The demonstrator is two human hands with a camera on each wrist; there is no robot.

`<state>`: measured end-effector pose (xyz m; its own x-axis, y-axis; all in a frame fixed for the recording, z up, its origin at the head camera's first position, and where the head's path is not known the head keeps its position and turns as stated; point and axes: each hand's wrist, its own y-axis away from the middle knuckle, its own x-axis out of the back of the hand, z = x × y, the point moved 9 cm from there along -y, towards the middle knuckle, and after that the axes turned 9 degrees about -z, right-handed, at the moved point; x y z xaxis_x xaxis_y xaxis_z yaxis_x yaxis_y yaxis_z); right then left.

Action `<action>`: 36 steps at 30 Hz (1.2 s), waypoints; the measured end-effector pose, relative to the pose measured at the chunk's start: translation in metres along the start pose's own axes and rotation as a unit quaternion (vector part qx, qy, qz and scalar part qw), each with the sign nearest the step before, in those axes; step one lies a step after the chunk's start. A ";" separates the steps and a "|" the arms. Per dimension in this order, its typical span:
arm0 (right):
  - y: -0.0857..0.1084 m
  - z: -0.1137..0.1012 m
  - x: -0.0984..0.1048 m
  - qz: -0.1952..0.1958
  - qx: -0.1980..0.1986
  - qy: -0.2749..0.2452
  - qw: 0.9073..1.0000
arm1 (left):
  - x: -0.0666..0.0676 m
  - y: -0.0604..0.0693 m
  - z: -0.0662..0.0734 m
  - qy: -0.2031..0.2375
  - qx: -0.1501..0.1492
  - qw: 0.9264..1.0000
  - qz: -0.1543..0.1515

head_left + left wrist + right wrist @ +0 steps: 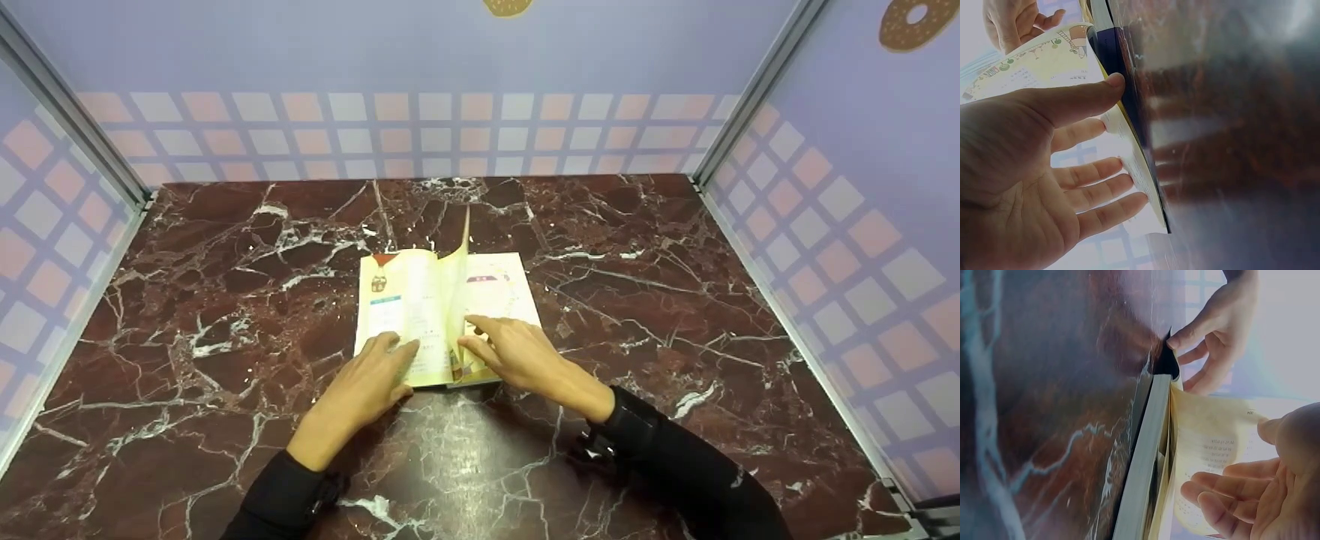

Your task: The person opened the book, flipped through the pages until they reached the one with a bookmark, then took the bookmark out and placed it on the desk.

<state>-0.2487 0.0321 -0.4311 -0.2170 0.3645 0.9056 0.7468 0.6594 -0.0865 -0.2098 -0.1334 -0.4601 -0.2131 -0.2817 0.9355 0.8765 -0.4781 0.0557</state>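
Note:
An open book [388, 322] with pale yellow pages lies on the marble-patterned table, and one page [459, 277] stands nearly upright near its middle. On the left page rest the fingertips of my left hand [367, 382]; its fingers are spread and fairly straight, with the thumb [1086, 101] along the book's near edge. My right hand [525, 356] is over the right page, its fingertips against the right side of the raised page. In the right wrist view, the right thumb and loosely bent fingers [1230, 486] stand apart in front of that page.
Dark red marble tabletop [225, 315] surrounds the book. A purple back wall [420, 60] with pink and white squares rises behind, and similar side walls meet it at metal posts [757, 97].

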 end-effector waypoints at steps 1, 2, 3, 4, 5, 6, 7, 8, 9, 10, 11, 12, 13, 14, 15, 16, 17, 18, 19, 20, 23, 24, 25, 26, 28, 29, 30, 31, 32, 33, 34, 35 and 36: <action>0.000 -0.001 -0.001 -0.002 0.001 -0.002 1.000 | 0.000 0.000 0.000 -0.004 0.000 1.000 0.002; -0.001 -0.002 -0.002 -0.004 0.002 -0.002 1.000 | 0.000 0.000 0.000 -0.008 -0.001 1.000 0.004; -0.002 -0.003 -0.003 -0.006 0.004 -0.003 1.000 | 0.000 0.000 0.000 -0.011 -0.001 1.000 0.005; -0.002 -0.004 -0.004 -0.009 0.005 -0.003 1.000 | 0.000 0.001 0.000 -0.011 0.001 1.000 0.006; -0.003 -0.005 -0.005 -0.012 0.007 -0.004 1.000 | 0.000 0.001 0.000 -0.011 0.003 1.000 0.006; -0.003 -0.006 -0.006 -0.013 0.009 -0.005 1.000 | 0.001 0.001 -0.001 -0.010 0.005 1.000 0.006; -0.004 -0.007 -0.007 -0.016 0.011 -0.006 1.000 | 0.001 0.001 -0.001 -0.009 0.008 1.000 0.006; -0.004 -0.008 -0.007 -0.018 0.013 -0.007 1.000 | 0.001 0.002 -0.001 -0.008 0.009 1.000 0.006; -0.004 -0.009 -0.008 -0.020 0.015 -0.008 1.000 | 0.001 0.002 -0.001 -0.007 0.010 1.000 0.007; -0.005 -0.010 -0.009 -0.021 0.015 -0.008 1.000 | 0.002 0.003 -0.001 -0.007 0.010 1.000 0.008; -0.005 -0.010 -0.009 -0.022 0.016 -0.007 1.000 | 0.002 0.003 -0.001 -0.009 0.009 1.000 0.009; -0.005 -0.011 -0.010 -0.022 0.016 -0.005 1.000 | 0.002 0.004 -0.001 -0.010 0.009 1.000 0.010; -0.005 -0.012 -0.011 -0.024 0.016 -0.003 1.000 | 0.003 0.005 0.000 -0.010 0.009 1.000 0.012; -0.005 -0.013 -0.011 -0.022 0.016 0.000 1.000 | 0.004 0.005 0.000 -0.011 0.009 1.000 0.014; -0.005 -0.013 -0.011 -0.022 0.017 0.003 1.000 | 0.004 0.006 -0.001 -0.011 0.010 1.000 0.016; -0.005 -0.014 -0.012 -0.023 0.016 0.005 1.000 | 0.005 0.006 -0.002 -0.011 0.012 1.000 0.019; -0.005 -0.015 -0.012 -0.023 0.018 0.006 1.000 | 0.006 0.007 -0.002 -0.010 0.013 1.000 0.020; -0.005 -0.016 -0.012 -0.023 0.019 0.007 1.000 | 0.006 0.007 -0.003 -0.008 0.015 1.000 0.022; -0.005 -0.016 -0.013 -0.023 0.021 0.008 0.999 | 0.007 0.008 -0.004 -0.007 0.017 1.000 0.024; -0.005 -0.017 -0.013 -0.023 0.022 0.009 0.999 | 0.007 0.009 -0.005 -0.007 0.017 0.999 0.026; -0.006 -0.019 -0.015 -0.024 0.027 0.009 0.999 | 0.007 0.012 -0.008 -0.005 0.023 0.999 0.026; -0.006 -0.019 -0.015 -0.025 0.028 0.009 0.999 | 0.007 0.013 -0.009 -0.007 0.025 0.999 0.026; -0.005 -0.019 -0.015 -0.025 0.030 0.010 0.999 | 0.006 0.013 -0.010 -0.009 0.027 0.999 0.025; -0.005 -0.019 -0.016 -0.026 0.031 0.010 0.999 | 0.006 0.014 -0.011 -0.010 0.029 0.999 0.025; -0.005 -0.020 -0.017 -0.028 0.033 0.010 0.999 | 0.006 0.016 -0.012 -0.012 0.033 0.999 0.025; -0.005 -0.020 -0.017 -0.029 0.034 0.010 0.999 | 0.006 0.016 -0.013 -0.013 0.034 0.999 0.026; -0.005 -0.021 -0.018 -0.030 0.034 0.009 0.999 | 0.006 0.017 -0.014 -0.014 0.035 0.999 0.027; -0.005 -0.021 -0.018 -0.031 0.034 0.009 0.999 | 0.007 0.017 -0.014 -0.013 0.036 0.999 0.028; -0.005 -0.021 -0.018 -0.032 0.033 0.009 0.999 | 0.008 0.018 -0.014 -0.014 0.037 0.999 0.030; -0.005 -0.021 -0.019 -0.033 0.032 0.008 0.999 | 0.009 0.018 -0.015 -0.015 0.038 0.999 0.031; -0.005 -0.021 -0.019 -0.034 0.032 0.009 0.999 | 0.009 0.018 -0.016 -0.017 0.041 0.999 0.031; -0.005 -0.022 -0.020 -0.037 0.030 0.009 0.999 | 0.010 0.019 -0.016 -0.019 0.044 0.998 0.031; -0.005 -0.022 -0.021 -0.039 0.030 0.010 0.999 | 0.011 0.019 -0.017 -0.020 0.047 0.998 0.030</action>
<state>-0.2342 0.0067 -0.4403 -0.2603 0.2974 0.9186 0.6894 0.7233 -0.0388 -0.2025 -0.1599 -0.4551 -0.1425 -0.2726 0.9515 0.9240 -0.3813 0.0291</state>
